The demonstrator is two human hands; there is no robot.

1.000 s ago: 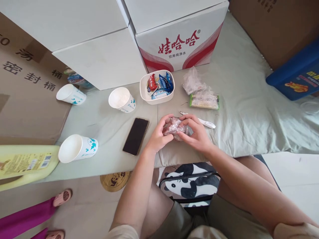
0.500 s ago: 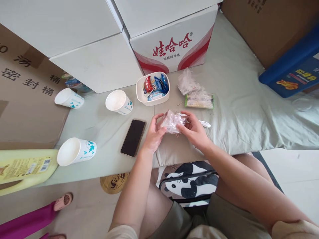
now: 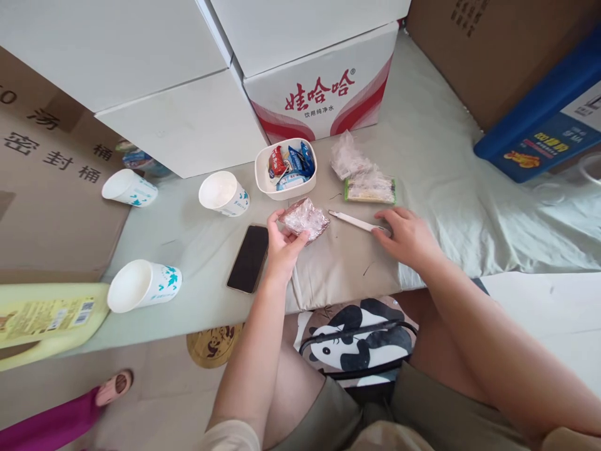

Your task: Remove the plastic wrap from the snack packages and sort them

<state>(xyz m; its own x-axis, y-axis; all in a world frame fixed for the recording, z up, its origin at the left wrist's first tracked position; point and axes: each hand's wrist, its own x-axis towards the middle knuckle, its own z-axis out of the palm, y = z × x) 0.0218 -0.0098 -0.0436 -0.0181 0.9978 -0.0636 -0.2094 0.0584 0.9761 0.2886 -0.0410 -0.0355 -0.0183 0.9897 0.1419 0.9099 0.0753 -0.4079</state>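
Note:
My left hand [image 3: 283, 247] is closed on a small, flat, brownish packet wrapped in crumpled clear plastic [image 3: 306, 219], held just above the cloth. To its right lies a slim white utility knife [image 3: 353, 220], its tip pointing towards the packet. My right hand [image 3: 406, 235] is at the knife's near end, with thumb and fingers closed about it. Behind the knife are a clear-wrapped packet with green edges [image 3: 370, 190] and some crumpled clear plastic [image 3: 350, 155]. A black phone [image 3: 248, 258] lies left of my left hand.
A white tub [image 3: 286, 190] holds red and blue snack packets. Several paper cups [image 3: 224, 194] stand to the left, near a yellow jug [image 3: 51, 313]. White cartons [image 3: 323, 103] line the back; a blue container [image 3: 526, 138] stands at right. A panda-print bag [image 3: 357, 344] is below the edge.
My right hand has let go of the plastic-wrapped packet and moved right to the utility knife. My left hand now holds the packet alone, slightly further left.

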